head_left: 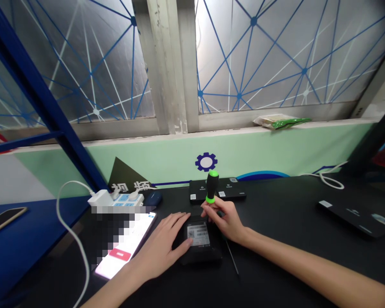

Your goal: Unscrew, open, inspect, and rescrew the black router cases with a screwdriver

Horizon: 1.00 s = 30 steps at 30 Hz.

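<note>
A small black device (199, 244) with a white label lies on the black table (276, 222). My left hand (162, 247) rests flat on its left edge, fingers stretched out. My right hand (226, 218) pinches the shaft of a screwdriver with a black and green handle (211, 186), held upright with its tip down on the far end of the device.
A lit phone (125, 248) lies left of the device. Behind it are a white power strip (115, 200) with a cable and a dark mouse (153, 198). Flat black boxes lie at the back (218, 191) and at the right (356, 216). A thin rod (231, 256) lies by my right wrist.
</note>
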### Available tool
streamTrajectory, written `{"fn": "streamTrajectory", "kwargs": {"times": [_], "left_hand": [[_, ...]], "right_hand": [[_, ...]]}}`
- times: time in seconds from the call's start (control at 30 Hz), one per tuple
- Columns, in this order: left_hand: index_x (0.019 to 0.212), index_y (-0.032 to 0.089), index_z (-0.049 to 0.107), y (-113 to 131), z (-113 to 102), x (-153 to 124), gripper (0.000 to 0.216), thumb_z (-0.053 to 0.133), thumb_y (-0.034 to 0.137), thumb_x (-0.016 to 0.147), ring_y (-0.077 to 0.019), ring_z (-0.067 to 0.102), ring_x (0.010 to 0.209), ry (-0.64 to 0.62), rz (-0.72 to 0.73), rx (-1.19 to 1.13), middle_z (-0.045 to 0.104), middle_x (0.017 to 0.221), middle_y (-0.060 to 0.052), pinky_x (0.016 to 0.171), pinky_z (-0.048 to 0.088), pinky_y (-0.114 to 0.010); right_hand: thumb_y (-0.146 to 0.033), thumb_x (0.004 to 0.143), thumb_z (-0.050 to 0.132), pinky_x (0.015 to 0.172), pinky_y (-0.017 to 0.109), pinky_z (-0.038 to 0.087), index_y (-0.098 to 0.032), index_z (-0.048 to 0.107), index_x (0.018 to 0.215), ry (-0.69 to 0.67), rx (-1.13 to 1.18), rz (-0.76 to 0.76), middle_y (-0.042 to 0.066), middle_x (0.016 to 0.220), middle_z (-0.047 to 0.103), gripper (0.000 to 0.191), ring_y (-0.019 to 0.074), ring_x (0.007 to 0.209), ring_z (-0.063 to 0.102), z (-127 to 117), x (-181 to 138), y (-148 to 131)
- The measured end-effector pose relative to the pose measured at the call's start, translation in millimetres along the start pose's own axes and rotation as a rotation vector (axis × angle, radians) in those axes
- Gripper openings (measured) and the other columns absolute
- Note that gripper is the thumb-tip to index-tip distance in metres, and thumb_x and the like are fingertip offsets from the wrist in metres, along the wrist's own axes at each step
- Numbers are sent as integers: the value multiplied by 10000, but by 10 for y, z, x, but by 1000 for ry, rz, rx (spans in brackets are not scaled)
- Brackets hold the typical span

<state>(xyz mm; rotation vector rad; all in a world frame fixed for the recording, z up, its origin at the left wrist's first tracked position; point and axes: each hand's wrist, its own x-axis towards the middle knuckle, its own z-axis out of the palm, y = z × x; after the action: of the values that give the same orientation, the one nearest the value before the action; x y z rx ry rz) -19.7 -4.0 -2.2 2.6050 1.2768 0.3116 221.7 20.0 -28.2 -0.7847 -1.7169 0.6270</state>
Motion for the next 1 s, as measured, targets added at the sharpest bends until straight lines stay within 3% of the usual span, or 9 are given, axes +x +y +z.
{"fn": "streamTrajectory", "kwargs": {"times": [0.2, 0.7, 1.0], "left_hand": [[1518, 325, 321, -2, 2, -1, 581, 420, 568, 1000, -301, 378, 1406, 21, 15, 16, 405, 1541, -54, 1131, 350, -484], [1527, 326, 302, -24, 24, -9, 589, 414, 569, 1001, -303, 369, 1411, 24, 24, 19, 400, 1542, -58, 1129, 354, -479], [1520, 318, 317, -4, 1, -4, 586, 417, 571, 1000, -299, 357, 1417, 5, 11, -7, 391, 1547, -57, 1145, 328, -483]], "right_hand": [[-376, 1043, 381, 541, 231, 473, -174, 613, 987, -32, 37, -8, 19, 695, 633, 312, 117, 536, 554, -9, -35, 46], [-383, 1018, 448, 517, 225, 458, -181, 599, 907, -29, 25, 7, 12, 690, 616, 275, 116, 538, 553, 6, 0, 26], [-338, 1043, 394, 565, 236, 468, -182, 611, 1040, -65, 52, -52, 21, 737, 668, 267, 116, 550, 550, -32, -12, -18]]}}
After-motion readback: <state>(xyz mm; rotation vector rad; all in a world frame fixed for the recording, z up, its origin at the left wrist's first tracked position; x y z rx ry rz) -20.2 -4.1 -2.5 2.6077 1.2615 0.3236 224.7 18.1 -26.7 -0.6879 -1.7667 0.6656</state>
